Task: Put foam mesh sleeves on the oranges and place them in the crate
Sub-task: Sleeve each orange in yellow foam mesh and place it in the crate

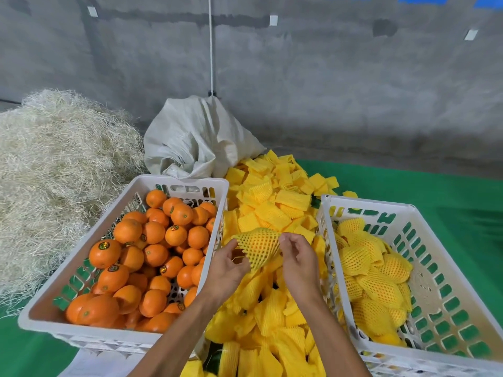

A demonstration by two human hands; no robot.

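Between my hands, over the heap of sleeves, is an orange inside a stretched yellow foam mesh sleeve [258,247]. My left hand [227,266] grips its left side from below. My right hand [298,257] pinches the sleeve's right edge. A white crate [177,183] on the left holds many bare oranges [152,257]. A second white crate [446,284] on the right holds several sleeved oranges [367,273]. Loose yellow sleeves [275,208] are piled between the two crates.
A pile of pale straw-like fibre [60,170] lies at the left. A grey woven sack [196,140] stands behind the sleeve heap, against a concrete wall. Green cloth [435,191] covers the surface under both crates.
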